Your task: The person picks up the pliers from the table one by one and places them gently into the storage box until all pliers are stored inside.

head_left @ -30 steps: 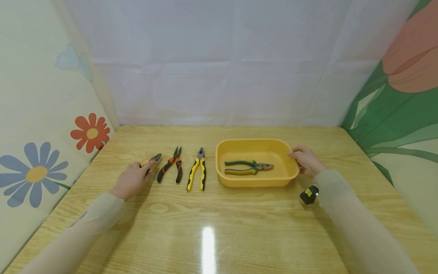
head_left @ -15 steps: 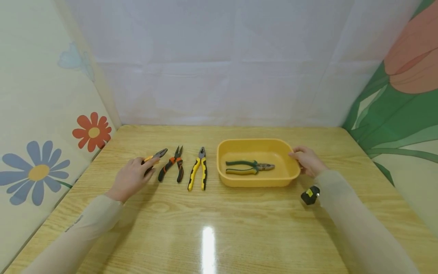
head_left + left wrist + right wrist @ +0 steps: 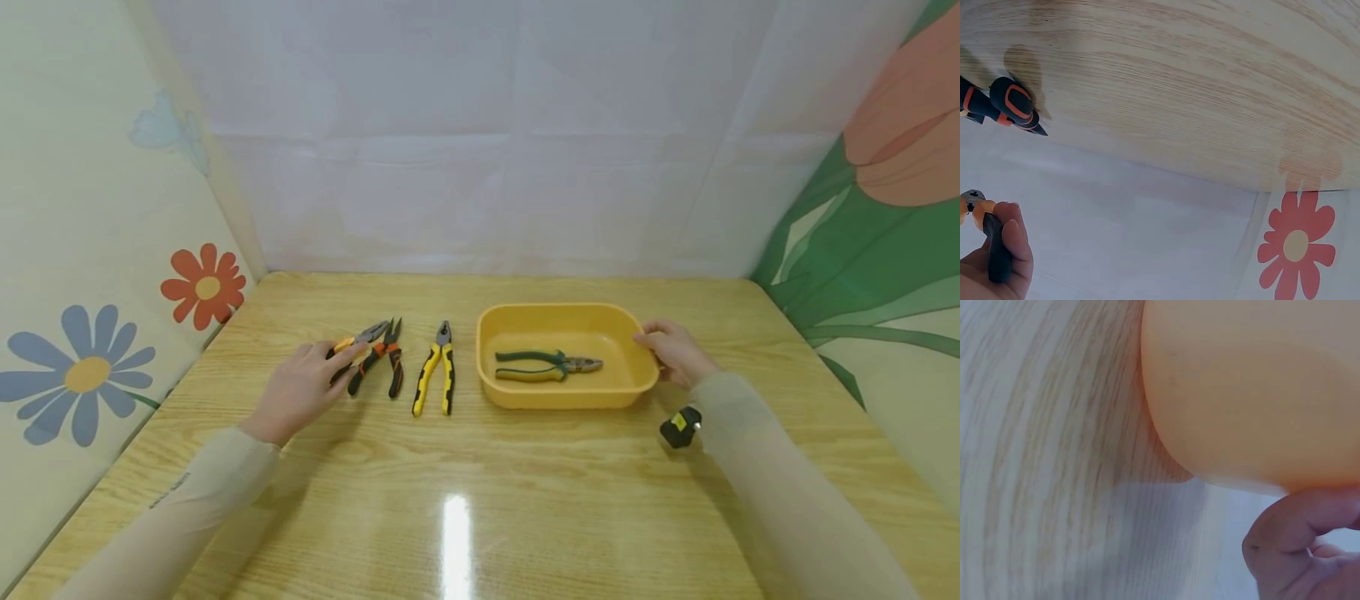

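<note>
My left hand [image 3: 303,387] grips a pair of pliers [image 3: 371,332] with orange-and-black handles, their grey nose pointing away to the right. In the left wrist view the fingers curl round the dark handle of these pliers [image 3: 997,250]. Just right of that hand, overlapped by the held tool in the head view, lie black-and-orange needle-nose pliers [image 3: 395,360]. Yellow-and-black pliers [image 3: 447,371] lie beyond them, handles spread. My right hand [image 3: 673,352] pinches the right rim of a yellow plastic basin [image 3: 570,400]. Inside the basin rest green-and-yellow-handled pliers [image 3: 528,367].
The wooden table [image 3: 375,517] backs onto a white cloth [image 3: 420,192]. A black device with a yellow label [image 3: 681,427] shows at the right wrist. Flower-printed panels [image 3: 82,208] flank the table on both sides.
The left hand has lifted the orange-handled pliers and carried them to the right, over the needle-nose pliers. The right hand and the basin stay in place.
</note>
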`<state>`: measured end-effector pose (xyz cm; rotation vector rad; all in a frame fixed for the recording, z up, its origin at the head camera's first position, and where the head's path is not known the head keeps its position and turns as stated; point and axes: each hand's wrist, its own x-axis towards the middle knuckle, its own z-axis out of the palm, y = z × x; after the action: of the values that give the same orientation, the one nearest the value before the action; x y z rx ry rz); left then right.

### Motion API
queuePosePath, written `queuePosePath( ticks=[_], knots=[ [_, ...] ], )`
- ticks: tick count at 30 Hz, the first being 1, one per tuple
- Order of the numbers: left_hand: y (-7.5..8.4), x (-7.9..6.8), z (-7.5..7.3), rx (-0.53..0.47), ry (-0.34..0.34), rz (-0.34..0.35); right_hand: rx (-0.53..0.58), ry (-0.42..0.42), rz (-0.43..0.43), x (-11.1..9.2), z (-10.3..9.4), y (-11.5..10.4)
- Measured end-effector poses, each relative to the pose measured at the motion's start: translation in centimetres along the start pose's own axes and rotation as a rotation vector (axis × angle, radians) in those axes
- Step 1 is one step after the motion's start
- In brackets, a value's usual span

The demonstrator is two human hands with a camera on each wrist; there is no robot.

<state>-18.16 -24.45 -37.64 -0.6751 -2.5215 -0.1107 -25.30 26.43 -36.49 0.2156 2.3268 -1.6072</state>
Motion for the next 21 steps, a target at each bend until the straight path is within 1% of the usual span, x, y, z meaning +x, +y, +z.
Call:
queuePosePath(
  ticks=[3, 7, 11, 17, 19, 21],
  knots=[
    [0.25, 0.19, 0.06, 0.003, 0.0, 0.015, 0.001, 0.002, 0.001, -0.03, -0.03, -0.02],
    [0.57, 0.31, -0.1, 0.009, -0.027, 0.013, 0.0, 0.004, 0.005, -0.03, 0.03, 0.0],
    [0.8, 0.41, -0.14, 0.003, -0.034, 0.028, -0.002, 0.0, 0.003, 0.02, 0.08, 0.09],
    [1.03, 0.76, -0.03, -0.019, -0.007, 0.066, -0.005, -0.006, 0.001, 0.02, 0.04, 0.11],
    [1.06, 0.9, 0.02, -0.024, 0.014, 0.095, -0.01, -0.005, 0.002, 0.05, 0.0, 0.1],
    [1.05, 1.03, 0.14, -0.028, 0.049, 0.135, -0.015, -0.006, 0.002, 0.1, -0.05, 0.09]
  ],
)
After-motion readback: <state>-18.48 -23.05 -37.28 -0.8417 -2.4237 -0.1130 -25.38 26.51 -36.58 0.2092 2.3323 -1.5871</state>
